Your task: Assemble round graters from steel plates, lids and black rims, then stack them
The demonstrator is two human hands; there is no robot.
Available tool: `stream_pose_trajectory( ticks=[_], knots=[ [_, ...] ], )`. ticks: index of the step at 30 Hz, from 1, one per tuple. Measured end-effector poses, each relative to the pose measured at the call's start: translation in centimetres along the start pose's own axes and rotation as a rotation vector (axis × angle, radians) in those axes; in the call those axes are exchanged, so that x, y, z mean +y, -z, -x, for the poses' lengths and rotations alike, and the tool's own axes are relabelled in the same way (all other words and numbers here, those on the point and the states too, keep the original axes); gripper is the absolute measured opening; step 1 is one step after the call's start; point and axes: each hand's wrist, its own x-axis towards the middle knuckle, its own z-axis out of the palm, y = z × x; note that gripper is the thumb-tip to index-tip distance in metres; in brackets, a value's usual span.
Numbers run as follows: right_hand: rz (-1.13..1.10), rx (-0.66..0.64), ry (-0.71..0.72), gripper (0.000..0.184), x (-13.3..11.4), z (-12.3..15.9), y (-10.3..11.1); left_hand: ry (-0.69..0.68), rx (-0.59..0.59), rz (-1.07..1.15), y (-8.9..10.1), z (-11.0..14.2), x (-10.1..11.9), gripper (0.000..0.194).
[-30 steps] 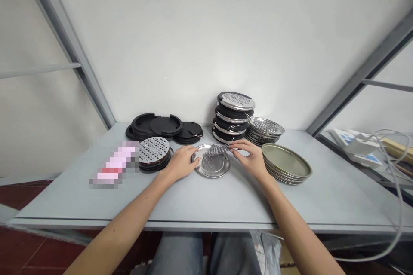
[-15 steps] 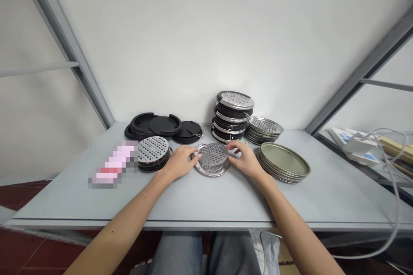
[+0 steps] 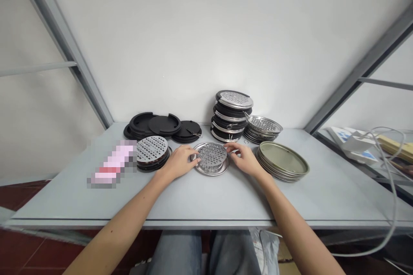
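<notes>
A round perforated metal disc (image 3: 212,155) is over a shallow shiny metal dish (image 3: 210,173) at the middle of the table; part of the dish shows around and below it. My left hand (image 3: 180,160) is at the disc's left edge, its thumb and fingers bent around the rim. On the opposite side, my right hand (image 3: 241,157) has its thumb and fingertips at the disc's upper right edge. Left of my left hand stands a stack of similar perforated discs (image 3: 152,148) on black round pieces. A stack of olive-green round lids (image 3: 284,159) is right of my right hand.
Black round holders (image 3: 164,125) and black discs (image 3: 187,130) lie at the back left. A tall stack of black-and-silver round assemblies (image 3: 232,111) stands behind the dish, beside stacked perforated dishes (image 3: 264,126). A blurred pink item (image 3: 114,163) lies left. White cables (image 3: 394,197) hang at right.
My fingers have shifted slightly at the disc's edges, the left thumb a little lower. The disc stays over the dish; the whole view has shifted slightly.
</notes>
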Motion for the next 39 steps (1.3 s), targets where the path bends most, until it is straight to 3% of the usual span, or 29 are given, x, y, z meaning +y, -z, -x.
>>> stream_pose_trajectory(
  ticks=[5,22,25,28,31,33,35,39],
  knots=[
    [0.002,0.007,-0.031,0.024,-0.1,0.0,-0.2,-0.019,-0.004,0.000,0.0,0.1,-0.1,0.023],
    [-0.059,-0.120,-0.073,0.029,0.5,0.0,-0.3,-0.015,-0.029,0.001,0.1,0.2,0.1,0.031],
    [-0.048,-0.130,-0.053,0.027,0.5,0.0,-0.3,-0.047,0.110,-0.012,0.1,0.1,0.6,0.024],
    [-0.038,-0.133,-0.035,0.026,0.4,0.0,-0.2,-0.074,0.471,-0.091,1.4,0.1,1.2,0.021],
    [-0.034,-0.145,-0.038,0.026,0.4,0.1,-0.2,0.065,0.767,-0.239,4.1,0.2,0.6,0.022],
    [-0.029,-0.153,-0.041,0.027,0.4,0.1,-0.3,0.255,0.847,-0.321,6.1,0.4,-0.8,0.028],
    [-0.015,-0.150,-0.035,0.026,0.4,0.1,-0.3,0.450,0.801,-0.367,7.6,0.7,-2.7,0.037],
    [0.000,-0.146,-0.017,0.026,0.5,0.0,-0.4,0.750,0.525,-0.308,8.7,1.3,-6.2,0.058]
  ],
)
